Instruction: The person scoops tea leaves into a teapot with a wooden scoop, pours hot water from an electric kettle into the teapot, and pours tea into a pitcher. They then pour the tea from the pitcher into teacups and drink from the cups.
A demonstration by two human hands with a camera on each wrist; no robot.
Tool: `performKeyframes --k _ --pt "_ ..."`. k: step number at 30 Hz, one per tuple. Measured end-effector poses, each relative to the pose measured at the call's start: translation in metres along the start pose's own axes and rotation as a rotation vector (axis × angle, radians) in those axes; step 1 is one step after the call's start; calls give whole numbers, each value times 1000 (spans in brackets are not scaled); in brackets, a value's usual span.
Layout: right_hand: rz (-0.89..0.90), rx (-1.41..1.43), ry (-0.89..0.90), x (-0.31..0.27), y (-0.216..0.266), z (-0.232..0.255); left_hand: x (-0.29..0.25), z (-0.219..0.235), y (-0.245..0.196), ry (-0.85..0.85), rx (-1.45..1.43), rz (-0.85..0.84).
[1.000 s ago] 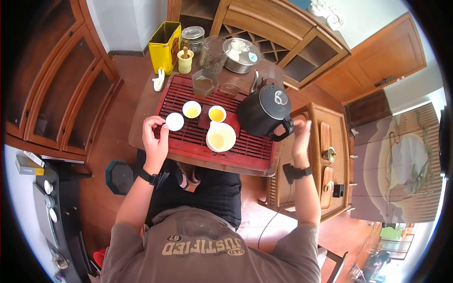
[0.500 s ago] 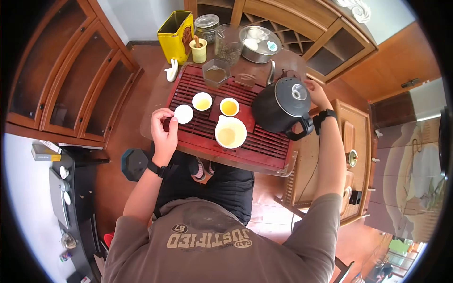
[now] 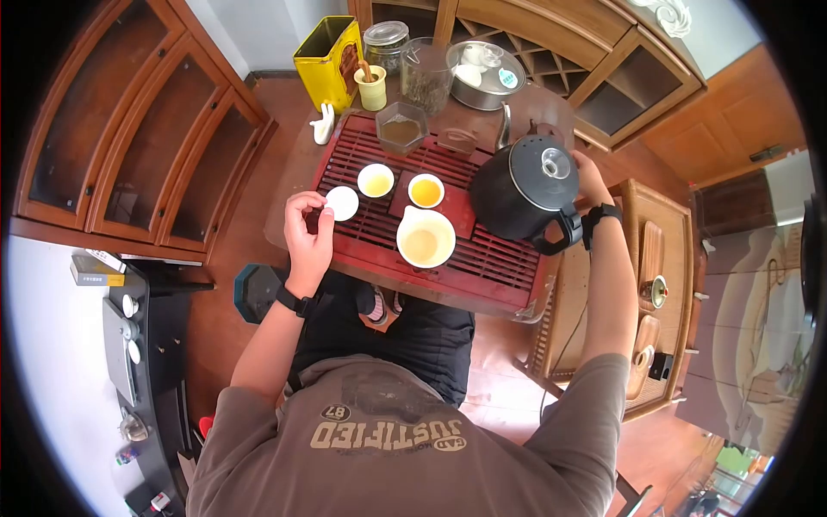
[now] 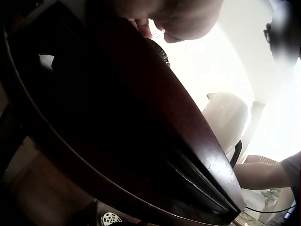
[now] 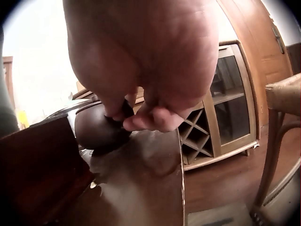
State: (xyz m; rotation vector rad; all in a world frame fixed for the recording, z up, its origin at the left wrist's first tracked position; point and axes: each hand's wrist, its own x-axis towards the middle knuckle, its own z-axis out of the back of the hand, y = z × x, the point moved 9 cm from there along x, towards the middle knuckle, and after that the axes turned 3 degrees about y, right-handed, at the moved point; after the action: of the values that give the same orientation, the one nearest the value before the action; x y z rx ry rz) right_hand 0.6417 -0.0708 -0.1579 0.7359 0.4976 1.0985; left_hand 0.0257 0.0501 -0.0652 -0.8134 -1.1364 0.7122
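At the left of the red slatted tea tray (image 3: 353, 243), my left hand (image 3: 310, 237) pinches a small white cup (image 3: 342, 203) at its rim between thumb and fingers. Beyond the black kettle (image 3: 525, 185), my right hand (image 3: 591, 179) is partly hidden in the head view. The right wrist view shows its fingers (image 5: 155, 120) curled round the handle of a dark brown teapot (image 5: 96, 127). Two white cups with yellow tea, one nearer the left (image 3: 376, 181) and one nearer the middle (image 3: 425, 191), stand behind a white pitcher (image 3: 425, 239) of pale tea.
Along the back stand a yellow tin (image 3: 327, 65), a lidded glass jar (image 3: 386, 47), a cream tool pot (image 3: 371, 88), a clear pitcher (image 3: 426, 77) and a steel pot (image 3: 488, 76). A hexagonal glass vessel (image 3: 402, 127) sits nearer. A wicker side table (image 3: 616, 302) is on the right.
My right hand has gone from beside the kettle's handle to behind the kettle, at the brown teapot. The left hand stays at the white cup. The head view has shifted.
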Motion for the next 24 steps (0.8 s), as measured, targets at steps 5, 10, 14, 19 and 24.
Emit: performKeyframes --k 5,10,14,19,24 --pt "-126 -47 -147 -33 32 33 0 1 1 -8 -7 -6" --pt "-119 31 -412 -90 80 92 1 2 -21 -3 51 -81" --pt "-81 94 -475 -169 174 117 -7 1 -54 -4 187 -235" --pt "-228 -83 -428 -255 237 122 -38 -39 -100 206 37 -376" --pt "-235 -111 -327 -310 266 76 -44 -73 -117 255 115 -325"
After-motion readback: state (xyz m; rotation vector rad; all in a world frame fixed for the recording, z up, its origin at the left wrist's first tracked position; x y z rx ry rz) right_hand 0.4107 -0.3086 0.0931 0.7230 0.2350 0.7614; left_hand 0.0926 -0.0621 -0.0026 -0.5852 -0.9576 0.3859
